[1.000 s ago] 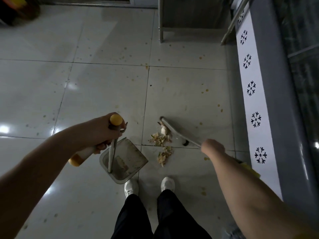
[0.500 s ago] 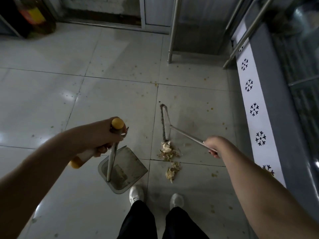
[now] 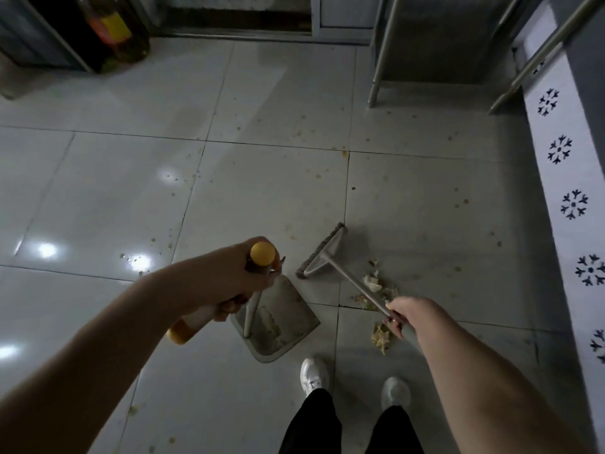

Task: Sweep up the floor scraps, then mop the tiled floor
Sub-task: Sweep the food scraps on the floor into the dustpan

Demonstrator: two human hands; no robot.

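My left hand (image 3: 239,276) grips the yellow-capped upright handle (image 3: 262,253) of a grey dustpan (image 3: 281,319), which rests on the tiles in front of my feet and has some scraps inside. My right hand (image 3: 404,314) holds the thin metal handle of a broom whose flat head (image 3: 322,252) sits on the floor just right of the dustpan's far edge. Two small heaps of vegetable scraps lie beside the broom handle: one scrap pile (image 3: 375,285) right of the handle, another scrap pile (image 3: 381,337) by my right hand.
A white freezer front with snowflake marks (image 3: 569,204) runs along the right. Metal table legs (image 3: 376,80) stand at the back right. A large dark bottle with a yellow label (image 3: 114,31) stands at the back left. Small stains dot the tiled floor (image 3: 262,191).
The broom head has swung left from above the scraps to beside the dustpan. The view has tilted up and shifted, showing more of the far floor. My left hand keeps its grip.
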